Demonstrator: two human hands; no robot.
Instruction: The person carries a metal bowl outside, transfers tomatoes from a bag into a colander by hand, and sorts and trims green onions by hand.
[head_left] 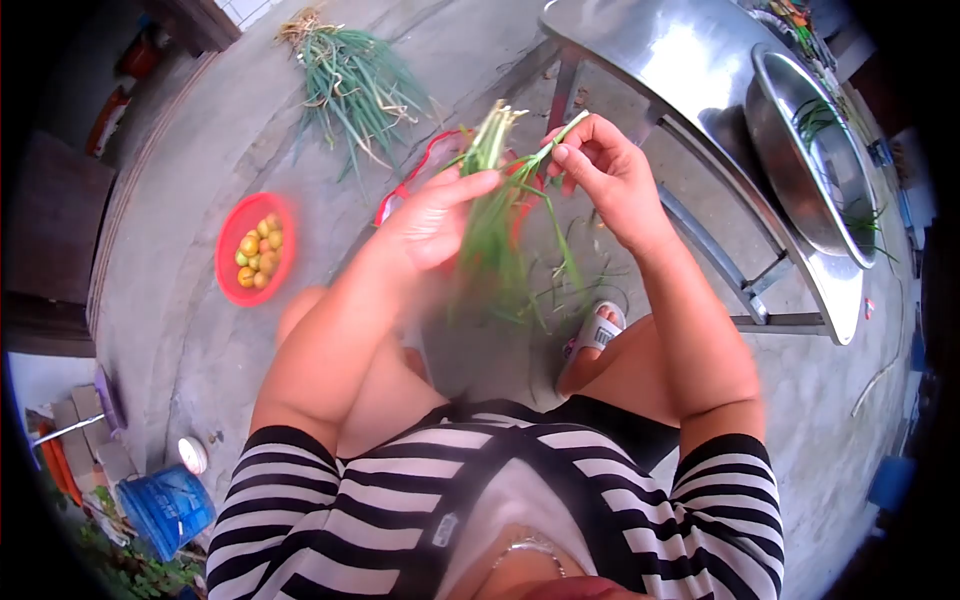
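Note:
My left hand point(440, 215) is closed around a bunch of green stalks point(488, 145), pale cut-looking ends up and leaves hanging down, blurred. Close to its right, my right hand point(605, 170) pinches a single green stalk point(571, 127) between thumb and fingers; its thin leaves trail down beside the bunch. Below and behind the hands, a red-rimmed container point(437, 150) is partly hidden by my left hand and the bunch. Loose green bits point(590, 280) lie on the floor under the hands.
A pile of green onions point(355, 85) lies on the floor ahead. At left sits a red basin point(228, 265) of yellowish round fruit point(262, 250). A metal table point(660, 50) at right bears a large metal bowl point(775, 150). A blue bucket point(165, 505) stands lower left.

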